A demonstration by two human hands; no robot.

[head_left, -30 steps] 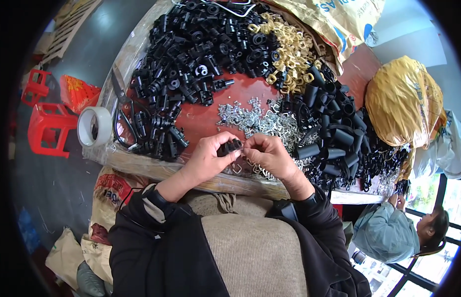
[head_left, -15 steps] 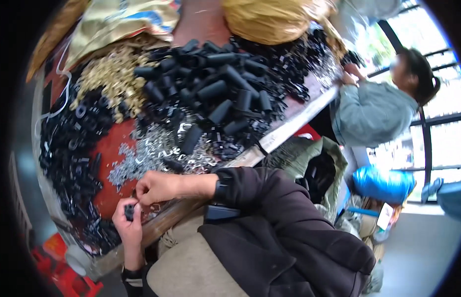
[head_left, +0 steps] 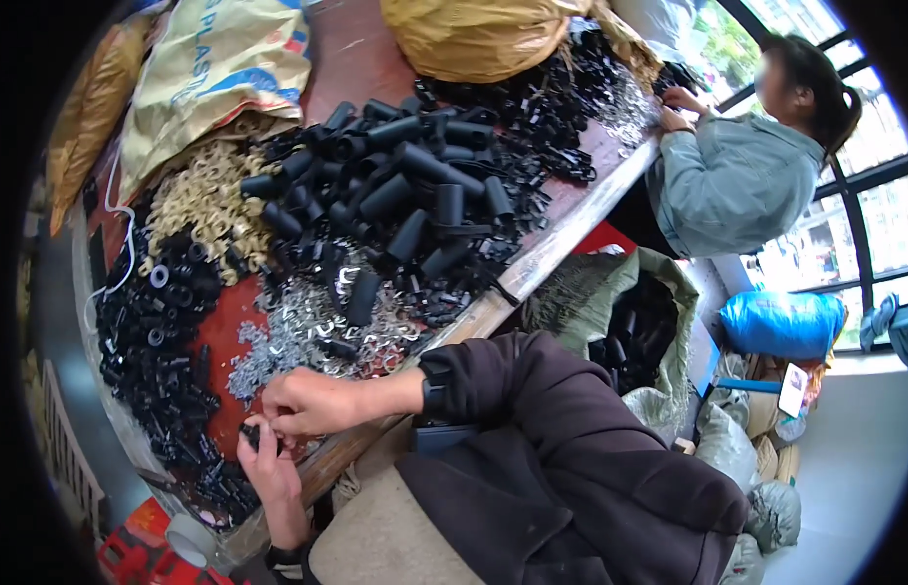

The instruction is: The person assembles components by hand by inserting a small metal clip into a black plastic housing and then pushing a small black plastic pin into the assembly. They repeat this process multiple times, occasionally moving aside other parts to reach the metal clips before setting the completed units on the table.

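My left hand is closed around a small black plastic part near the table's front edge. The right hand is bent over it, fingers pinched together against the left fingertips; whatever it may hold is hidden. Just beyond my hands lie small grey pieces and shiny metal clips in a loose heap. Black tubes are piled farther back. Small black parts spread along the left side, beside a mound of beige plastic pieces.
A wooden edge borders the red table. Sacks stand at the back, including a yellow one. At right, a co-worker handles parts; an open green sack is near my right arm. A red stool stands lower left.
The view has shifted, so the table contents sit differently in the picture. My hands stay together; the left has turned, showing less of the black part.
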